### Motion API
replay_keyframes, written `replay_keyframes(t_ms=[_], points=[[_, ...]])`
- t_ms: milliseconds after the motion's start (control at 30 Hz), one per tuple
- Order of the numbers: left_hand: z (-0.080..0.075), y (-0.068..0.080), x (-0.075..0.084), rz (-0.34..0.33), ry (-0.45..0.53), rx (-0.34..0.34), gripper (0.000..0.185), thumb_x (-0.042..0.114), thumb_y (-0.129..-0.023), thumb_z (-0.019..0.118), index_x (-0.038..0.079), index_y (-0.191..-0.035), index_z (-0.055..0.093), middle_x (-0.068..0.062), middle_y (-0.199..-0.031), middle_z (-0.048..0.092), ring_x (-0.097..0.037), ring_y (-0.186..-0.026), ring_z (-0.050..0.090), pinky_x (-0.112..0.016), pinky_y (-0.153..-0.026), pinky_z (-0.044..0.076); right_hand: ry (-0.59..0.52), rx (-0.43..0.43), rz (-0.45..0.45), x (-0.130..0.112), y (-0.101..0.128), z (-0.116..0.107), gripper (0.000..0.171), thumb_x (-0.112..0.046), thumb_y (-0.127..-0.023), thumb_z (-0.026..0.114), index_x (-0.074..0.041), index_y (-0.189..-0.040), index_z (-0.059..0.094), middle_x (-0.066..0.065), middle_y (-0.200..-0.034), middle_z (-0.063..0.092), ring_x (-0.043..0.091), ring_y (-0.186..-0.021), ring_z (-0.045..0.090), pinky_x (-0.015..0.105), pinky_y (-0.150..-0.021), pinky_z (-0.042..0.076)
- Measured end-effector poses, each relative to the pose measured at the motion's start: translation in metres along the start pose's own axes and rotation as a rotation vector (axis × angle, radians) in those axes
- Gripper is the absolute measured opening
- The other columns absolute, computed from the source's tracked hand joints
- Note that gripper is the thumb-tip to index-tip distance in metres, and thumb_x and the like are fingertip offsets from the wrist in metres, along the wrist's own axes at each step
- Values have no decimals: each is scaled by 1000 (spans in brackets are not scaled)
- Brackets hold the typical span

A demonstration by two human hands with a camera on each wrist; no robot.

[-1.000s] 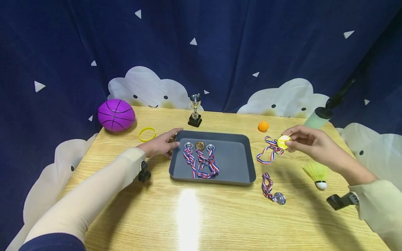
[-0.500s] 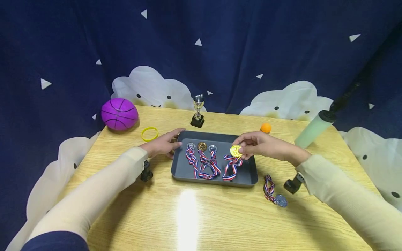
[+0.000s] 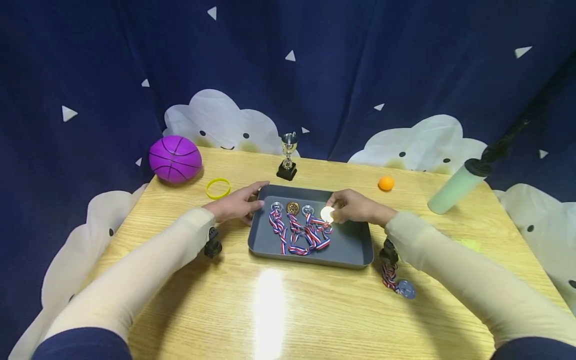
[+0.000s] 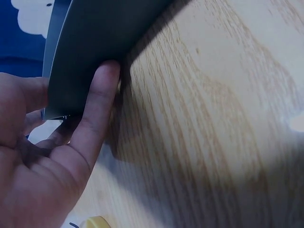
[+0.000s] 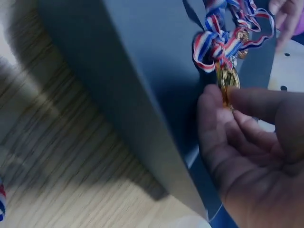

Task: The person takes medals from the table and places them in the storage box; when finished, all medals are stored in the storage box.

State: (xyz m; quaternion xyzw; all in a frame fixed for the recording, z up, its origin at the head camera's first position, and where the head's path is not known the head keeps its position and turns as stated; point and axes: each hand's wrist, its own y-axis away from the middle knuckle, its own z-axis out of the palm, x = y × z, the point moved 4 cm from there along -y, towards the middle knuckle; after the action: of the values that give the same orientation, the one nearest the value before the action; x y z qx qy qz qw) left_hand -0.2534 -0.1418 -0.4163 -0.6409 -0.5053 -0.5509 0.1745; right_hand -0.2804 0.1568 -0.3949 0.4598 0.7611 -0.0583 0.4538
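Note:
At the far left corner of the dark grey tray [image 3: 310, 260], my left hand [image 3: 235, 204] grips the wall, thumb over the rim and fingers outside; the left wrist view shows a finger [image 4: 100, 88] against the outer wall. My right hand [image 3: 353, 206] pinches a gold medal [image 3: 327, 214] by its edge, over the tray's right half. Its striped ribbon trails leftward onto the ribbons of the other medals. To its left in the tray lie a silver medal [image 3: 276, 206], a bronze-coloured medal [image 3: 293, 208] and a second silver medal [image 3: 308, 210], roughly in a row.
Outside the tray's front right corner lies another silver medal [image 3: 407, 289], its ribbon partly behind the right wrist camera. Around the back stand a purple basketball [image 3: 175, 159], a yellow wristband [image 3: 218, 188], a small trophy [image 3: 287, 159], an orange ball [image 3: 386, 183] and a green bottle [image 3: 459, 189].
My right hand has carried the gold medal leftward from beside the orange ball into the tray, next to the other medals. The left hand has stayed at the tray's corner.

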Motion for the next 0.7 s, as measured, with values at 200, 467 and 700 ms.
replay_keyframes(t_ms=[200, 467, 700], points=[[-1, 0, 0, -9, 11, 0, 68, 10, -112, 44, 21, -170, 10, -30, -163, 31, -47, -121, 65, -43, -83, 70, 165, 45, 23, -6, -8, 5, 14, 5, -97, 63, 13, -109, 61, 21, -92, 70, 22, -77, 70, 34, -71, 68], [0, -1, 0, -7, 11, -8, 69, 10, -112, 43, 20, -170, 8, -30, -163, 30, -45, -117, 68, -42, -83, 70, 225, 57, 45, -6, -11, 5, 9, 3, -98, 64, 9, -105, 64, 21, -93, 73, 21, -76, 71, 35, -72, 68], [-1, 0, -1, -7, 16, -1, 69, 10, -112, 44, 21, -170, 10, -30, -163, 30, -45, -118, 67, -41, -82, 70, 224, 69, 38, -4, -6, 0, 13, 3, -100, 59, 10, -110, 64, 25, -98, 74, 23, -78, 71, 34, -72, 68]])
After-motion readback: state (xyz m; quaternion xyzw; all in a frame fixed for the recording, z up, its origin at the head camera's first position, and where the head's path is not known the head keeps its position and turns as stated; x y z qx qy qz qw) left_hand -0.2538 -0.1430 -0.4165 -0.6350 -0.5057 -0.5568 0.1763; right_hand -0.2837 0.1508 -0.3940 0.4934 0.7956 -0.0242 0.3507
